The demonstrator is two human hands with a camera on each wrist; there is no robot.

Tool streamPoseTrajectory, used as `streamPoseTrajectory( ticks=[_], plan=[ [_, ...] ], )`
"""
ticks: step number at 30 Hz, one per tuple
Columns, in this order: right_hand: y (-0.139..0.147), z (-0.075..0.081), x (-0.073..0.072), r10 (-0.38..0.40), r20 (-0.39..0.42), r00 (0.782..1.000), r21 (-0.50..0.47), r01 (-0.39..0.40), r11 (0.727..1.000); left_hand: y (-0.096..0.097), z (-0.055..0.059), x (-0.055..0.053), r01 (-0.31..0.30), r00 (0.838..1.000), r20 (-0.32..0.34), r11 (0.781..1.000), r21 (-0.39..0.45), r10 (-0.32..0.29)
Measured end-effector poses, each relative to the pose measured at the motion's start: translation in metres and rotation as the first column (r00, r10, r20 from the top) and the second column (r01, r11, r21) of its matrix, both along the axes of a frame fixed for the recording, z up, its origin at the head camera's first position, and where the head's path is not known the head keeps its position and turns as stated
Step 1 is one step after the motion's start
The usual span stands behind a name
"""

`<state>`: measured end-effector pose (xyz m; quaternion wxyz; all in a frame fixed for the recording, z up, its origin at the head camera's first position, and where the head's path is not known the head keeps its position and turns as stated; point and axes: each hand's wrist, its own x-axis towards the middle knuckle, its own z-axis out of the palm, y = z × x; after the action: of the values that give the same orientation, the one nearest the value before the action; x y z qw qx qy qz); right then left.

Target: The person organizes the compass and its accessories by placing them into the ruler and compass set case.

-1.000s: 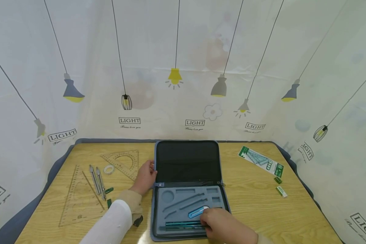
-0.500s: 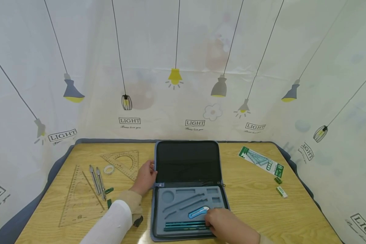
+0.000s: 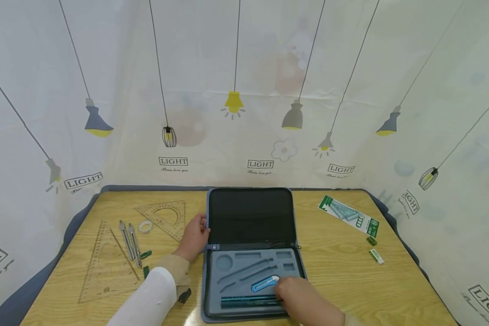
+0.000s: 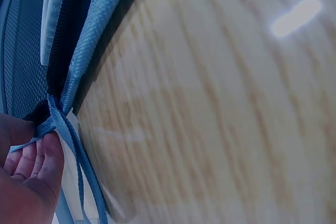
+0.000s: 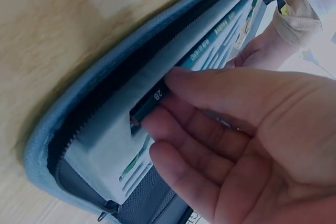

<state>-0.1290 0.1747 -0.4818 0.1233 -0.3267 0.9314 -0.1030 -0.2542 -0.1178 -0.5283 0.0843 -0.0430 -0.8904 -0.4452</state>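
A blue zip case [image 3: 250,215] lies open, its black mesh lid raised at the back and a grey tray [image 3: 212,290] with shaped slots in front. My left hand [image 3: 193,237] holds the lid's left edge; in the left wrist view its thumb and fingers pinch blue fabric [image 4: 46,128] by the hinge. At the tray's lower right, my right hand [image 3: 303,296] pinches the end of a dark green pencil [image 5: 155,98] marked 2B, lying along the nearest slot. Another dark green pencil [image 3: 244,299] lies beside it. A blue utility knife [image 3: 265,284] sits in the tray just above them.
Left of the case lie clear set squares [image 3: 110,271], metal compasses [image 3: 126,240], a white ring [image 3: 145,226] and small green pieces [image 3: 146,254]. To the right are a green-and-white ruler pack [image 3: 348,216], a green sharpener-sized block [image 3: 371,241] and an eraser [image 3: 376,256].
The nearest pencil has slid slightly right and settled in line with the one beside it. My right hand has shifted a little to the right; the left hand has not moved.
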Motion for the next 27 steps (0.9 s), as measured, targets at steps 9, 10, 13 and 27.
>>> streamPoseTrajectory(
  ticks=[9, 10, 13, 27],
  plan=[
    [-0.0002, 0.0010, -0.0010, -0.005, 0.048, 0.999, 0.031, 0.004, 1.000, -0.0004, -0.0001, -0.0001, 0.005, 1.000, 0.017, 1.000, -0.007, -0.005],
    [-0.0006, 0.0015, -0.0008, -0.009, 0.056, 0.998, 0.035, 0.008, 0.999, -0.0004, -0.0001, -0.0001, 0.005, 1.000, 0.014, 1.000, -0.007, -0.005],
    [-0.0018, 0.0027, 0.0001, -0.020, 0.080, 0.997, 0.041, 0.017, 0.999, -0.0003, -0.0004, -0.0005, 0.000, 1.000, 0.011, 1.000, -0.007, 0.000],
    [-0.0057, -0.0041, 0.0009, 0.004, 0.029, 1.000, -0.044, -0.003, 0.999, -0.0009, -0.0013, -0.0015, 0.002, 1.000, -0.007, 1.000, -0.005, -0.002]
  ],
)
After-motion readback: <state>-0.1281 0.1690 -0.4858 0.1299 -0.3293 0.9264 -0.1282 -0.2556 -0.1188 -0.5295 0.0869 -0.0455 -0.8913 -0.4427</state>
